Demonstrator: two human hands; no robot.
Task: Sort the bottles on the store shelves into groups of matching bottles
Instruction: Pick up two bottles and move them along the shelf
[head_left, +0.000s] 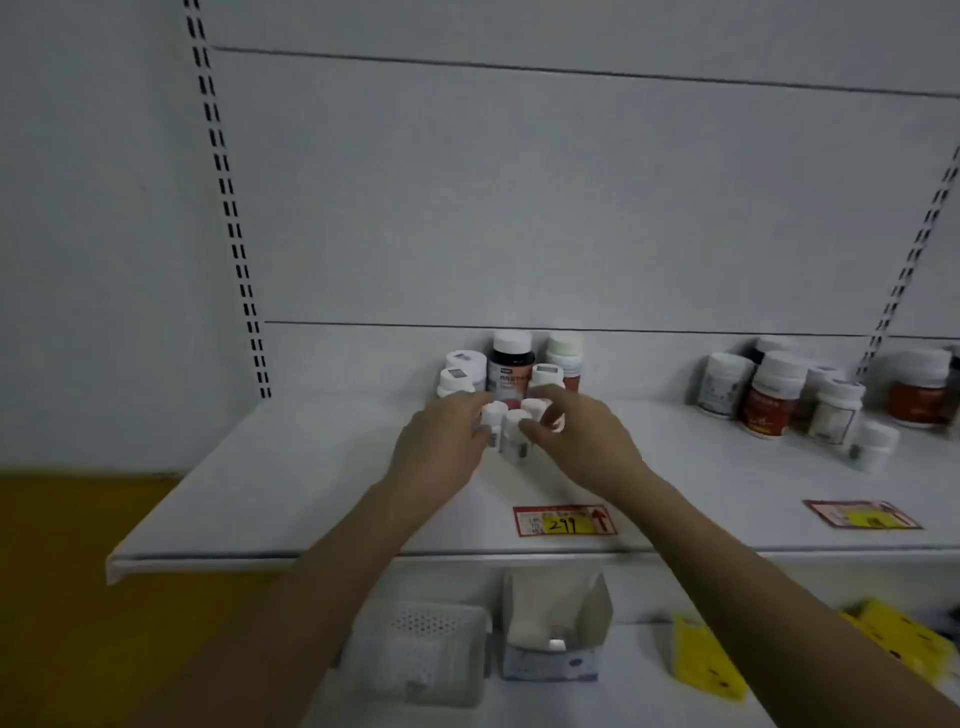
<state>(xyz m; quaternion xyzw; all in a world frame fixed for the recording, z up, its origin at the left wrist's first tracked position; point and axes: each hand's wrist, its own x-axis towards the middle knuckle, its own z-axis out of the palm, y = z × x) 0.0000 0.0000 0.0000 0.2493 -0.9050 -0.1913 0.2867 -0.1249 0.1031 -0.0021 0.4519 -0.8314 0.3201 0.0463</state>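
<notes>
Head view: left hand (441, 441) and right hand (582, 436) flank small white bottles (511, 426) on the shelf (291, 483). Curled fingers touch them; whether either truly grips is unclear.

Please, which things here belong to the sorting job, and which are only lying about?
Job:
- small white bottles between left hand and right hand
- dark bottle behind them
- bottle cluster at right

Lying about:
- price tag
- white basket, open box, yellow packs below
</notes>
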